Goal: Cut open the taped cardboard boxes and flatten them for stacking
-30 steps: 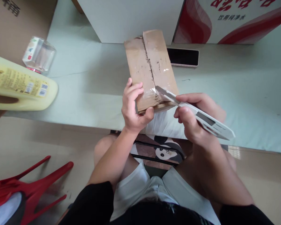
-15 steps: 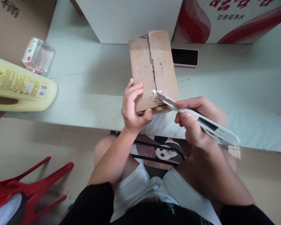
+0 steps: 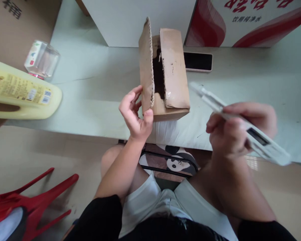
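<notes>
A small brown cardboard box (image 3: 174,72) stands on the table near its front edge. Its left flap is lifted almost upright and its right flap is slightly raised; the inside between them is dark. My left hand (image 3: 137,115) grips the box at its near left corner, thumb on the front and fingers along the left side. To the right of the box, my right hand (image 3: 237,129) holds a white utility knife (image 3: 263,137), somewhat blurred. The knife's blade points up and left, apart from the cardboard.
A phone (image 3: 198,62) lies right behind the box. Larger cartons, one white (image 3: 140,20) and one red and white (image 3: 251,30), stand at the back. At the left are a yellow bottle (image 3: 25,90) and a clear container (image 3: 43,60). A red stool (image 3: 40,201) is on the floor.
The box's top has come open, its left flap swinging up. My right hand has drawn the utility knife off the seam, to the right. My left hand has shifted slightly left.
</notes>
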Tool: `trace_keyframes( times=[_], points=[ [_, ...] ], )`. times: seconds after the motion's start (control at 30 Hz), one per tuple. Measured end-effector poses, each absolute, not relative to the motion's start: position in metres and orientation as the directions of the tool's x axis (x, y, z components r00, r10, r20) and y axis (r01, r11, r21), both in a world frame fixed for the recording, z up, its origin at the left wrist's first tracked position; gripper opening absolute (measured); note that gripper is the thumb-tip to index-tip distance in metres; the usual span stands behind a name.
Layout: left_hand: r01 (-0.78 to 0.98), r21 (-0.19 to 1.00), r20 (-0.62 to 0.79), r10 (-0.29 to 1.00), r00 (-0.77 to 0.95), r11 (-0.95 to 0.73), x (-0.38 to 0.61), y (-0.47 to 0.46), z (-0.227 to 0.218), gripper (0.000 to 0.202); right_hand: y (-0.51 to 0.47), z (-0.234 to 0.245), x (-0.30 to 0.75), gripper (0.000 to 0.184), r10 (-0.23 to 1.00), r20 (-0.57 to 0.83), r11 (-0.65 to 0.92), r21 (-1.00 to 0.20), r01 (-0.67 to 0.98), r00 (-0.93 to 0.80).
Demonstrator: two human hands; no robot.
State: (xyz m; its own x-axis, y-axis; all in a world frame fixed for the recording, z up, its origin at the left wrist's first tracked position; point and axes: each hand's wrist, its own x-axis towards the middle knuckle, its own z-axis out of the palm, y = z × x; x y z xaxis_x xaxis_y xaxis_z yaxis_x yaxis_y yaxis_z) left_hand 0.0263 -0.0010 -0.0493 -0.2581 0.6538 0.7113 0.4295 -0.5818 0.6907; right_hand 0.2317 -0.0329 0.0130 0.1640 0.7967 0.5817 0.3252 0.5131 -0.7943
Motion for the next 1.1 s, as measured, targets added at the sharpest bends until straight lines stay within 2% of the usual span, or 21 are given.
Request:
trace_keyframes(
  times=[0.07,0.1,0.2,0.3,0.43,0.6,0.67,0.77,0.93,1.1],
  points=[
    [0.442,0.702,0.702,0.649,-0.294,-0.559,0.024,-0.001,-0.045,0.043,-0.024,0.009,0.236,0.017,0.766,0.615,0.467,-0.733,0.495,0.187],
    [0.45,0.716,0.687,0.65,-0.325,-0.533,0.022,-0.001,-0.043,0.044,-0.019,0.005,0.239,0.016,0.795,0.587,0.402,-0.702,0.588,0.157],
    [0.43,0.802,0.586,0.683,-0.435,-0.414,0.016,0.002,-0.042,0.054,-0.006,-0.009,0.249,0.041,0.957,0.287,0.149,-0.605,0.782,0.039],
    [0.384,0.869,0.482,0.707,-0.517,-0.312,0.008,0.007,-0.044,0.059,0.002,-0.026,0.258,0.061,0.999,0.027,-0.018,-0.5,0.866,0.036],
    [0.278,0.928,0.37,0.695,-0.617,-0.247,-0.005,0.017,-0.046,0.052,0.004,-0.04,0.263,0.069,0.997,-0.081,-0.043,-0.408,0.912,0.011],
    [-0.017,1.0,0.002,0.81,-0.587,-0.015,-0.011,0.027,-0.046,0.049,0.005,-0.039,0.263,0.08,0.993,-0.115,-0.009,-0.388,0.922,-0.039],
    [-0.062,0.996,-0.088,0.826,-0.557,0.065,-0.012,0.027,-0.049,0.052,0.006,-0.037,0.263,0.086,0.989,-0.146,-0.022,-0.384,0.923,-0.037],
    [0.041,0.996,-0.052,0.856,-0.515,0.085,-0.013,0.026,-0.054,0.052,0.006,-0.036,0.265,0.092,0.986,-0.166,-0.05,-0.374,0.926,-0.014],
    [0.332,0.943,0.148,0.877,-0.457,0.014,-0.019,0.025,-0.06,0.033,0.004,-0.037,0.271,0.081,0.994,-0.107,-0.035,-0.386,0.922,-0.007],
    [0.476,0.87,0.127,0.871,-0.474,0.132,-0.023,0.026,-0.056,0.016,0.003,-0.039,0.271,0.06,0.994,-0.095,0.022,-0.345,0.938,-0.058]
  ],
)
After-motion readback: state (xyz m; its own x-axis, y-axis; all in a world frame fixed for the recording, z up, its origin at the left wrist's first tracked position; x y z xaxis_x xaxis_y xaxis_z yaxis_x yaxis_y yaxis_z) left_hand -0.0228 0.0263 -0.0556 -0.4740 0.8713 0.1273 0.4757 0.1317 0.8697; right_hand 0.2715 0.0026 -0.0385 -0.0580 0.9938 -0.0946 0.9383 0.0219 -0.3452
